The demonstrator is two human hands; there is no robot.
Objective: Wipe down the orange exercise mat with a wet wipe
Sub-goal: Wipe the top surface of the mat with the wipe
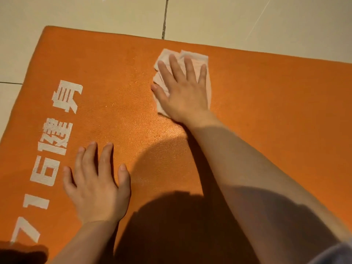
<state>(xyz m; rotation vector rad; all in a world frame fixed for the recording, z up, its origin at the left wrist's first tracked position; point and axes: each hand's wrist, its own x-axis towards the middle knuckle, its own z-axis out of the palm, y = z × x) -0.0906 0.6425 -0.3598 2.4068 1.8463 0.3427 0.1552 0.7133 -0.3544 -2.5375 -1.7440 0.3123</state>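
The orange exercise mat (266, 96) lies flat on the floor and fills most of the view, with white printed characters along its left side. My right hand (182, 90) presses a crumpled white wet wipe (194, 55) flat against the mat near its far edge, fingers spread and straight. Most of the wipe is hidden under the palm. My left hand (97, 181) rests flat on the mat nearer to me, fingers straight, next to the white print. A damp sheen shows on the mat between the two hands.
Pale cream floor tiles (95, 14) with dark grout lines surround the mat at the top and left. The mat's far left corner (46, 28) is in view. A dark shadow covers the mat's near middle.
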